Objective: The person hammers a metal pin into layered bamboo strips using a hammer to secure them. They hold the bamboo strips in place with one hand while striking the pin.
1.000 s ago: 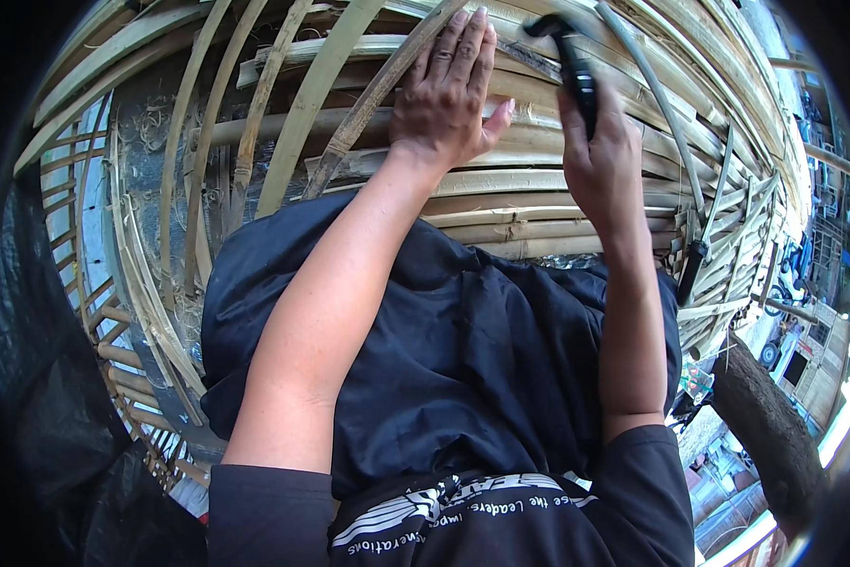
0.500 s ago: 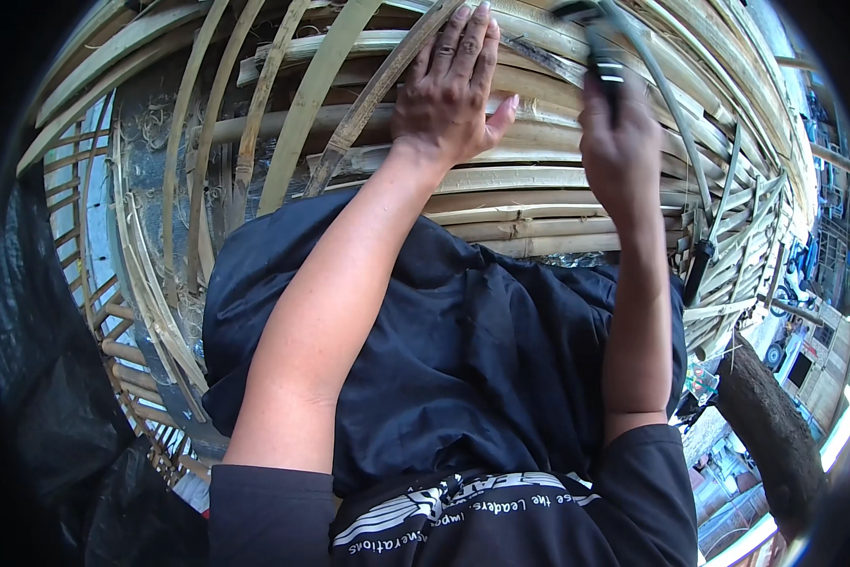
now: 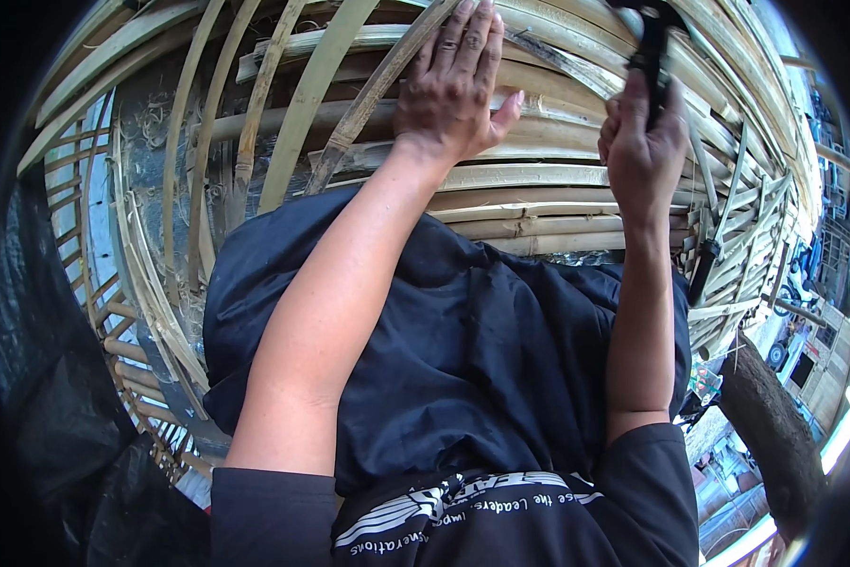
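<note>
My left hand [image 3: 451, 99] lies flat on woven bamboo slats [image 3: 548, 177], its fingers stretched out and pointing away from me. Under its finger side a slanting bamboo strip [image 3: 373, 111] crosses over the slats. My right hand [image 3: 644, 156] is wrapped round the black handle of a hammer [image 3: 653, 71]. The hammer is raised to the right of my left hand, its dark head up at the frame's top edge and blurred. Both forearms reach forward over dark cloth [image 3: 481, 331] spread across my lap.
More upright bamboo strips [image 3: 313, 99] stand across the slats to the left. Beside my right forearm lies a long thin tool with a black grip [image 3: 703, 271]. Split bamboo lengths [image 3: 165, 302] and shavings are at left. A tree trunk [image 3: 770, 416] rises at the lower right.
My right hand and the hammer have moved to the right and slightly nearer to me. My left hand stays pressed on the bamboo in the same place.
</note>
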A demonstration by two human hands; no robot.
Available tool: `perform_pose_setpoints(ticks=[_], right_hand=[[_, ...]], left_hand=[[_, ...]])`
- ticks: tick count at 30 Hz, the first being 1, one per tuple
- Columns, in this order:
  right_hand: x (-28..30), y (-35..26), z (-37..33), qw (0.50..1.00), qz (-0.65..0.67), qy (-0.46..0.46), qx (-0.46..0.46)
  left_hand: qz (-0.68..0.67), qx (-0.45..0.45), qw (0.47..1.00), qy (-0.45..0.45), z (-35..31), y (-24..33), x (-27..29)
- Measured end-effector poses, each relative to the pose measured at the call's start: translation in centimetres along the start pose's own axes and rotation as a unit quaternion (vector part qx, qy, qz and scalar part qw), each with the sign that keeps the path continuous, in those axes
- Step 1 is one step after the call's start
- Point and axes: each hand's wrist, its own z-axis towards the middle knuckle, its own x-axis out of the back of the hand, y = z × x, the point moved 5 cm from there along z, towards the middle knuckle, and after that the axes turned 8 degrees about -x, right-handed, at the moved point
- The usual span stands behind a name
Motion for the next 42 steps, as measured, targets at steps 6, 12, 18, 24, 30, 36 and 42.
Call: perform_pose_setpoints(ticks=[6, 12, 18, 24, 30, 36, 42], right_hand=[[-1.4, -0.3, -0.4, 0.987, -0.155, 0.004, 0.040], [-1.6, -1.7, -0.8, 0.986, -0.157, -0.010, 0.047], [-2.8, -2.1, -1.0, 0.944, -0.299, -0.062, 0.123], [-2.9, -1.8, -1.3, 0.938, -0.313, -0.033, 0.144], [-2.8, -1.7, -0.9, 0.937, -0.324, -0.062, 0.117], [-2.2, -2.3, -0.9, 0.936, -0.317, -0.056, 0.143], [-1.8, -2.4, -1.3, 0.959, -0.241, 0.024, 0.146]], left_hand=[[-0.006, 0.001, 1.000, 0.012, 0.0, 0.0, -0.2], [0.012, 0.002, 1.000, -0.001, 0.0, -0.1, -0.2], [0.009, 0.005, 1.000, -0.006, -0.2, -0.3, -0.2], [0.015, 0.004, 1.000, -0.007, -0.2, -0.4, -0.2], [-0.001, 0.003, 1.000, 0.007, 0.0, 0.0, -0.1], [0.009, -0.001, 1.000, 0.013, -0.1, -0.1, -0.3], [-0.009, 0.007, 1.000, 0.011, 0.1, 0.0, -0.5]])
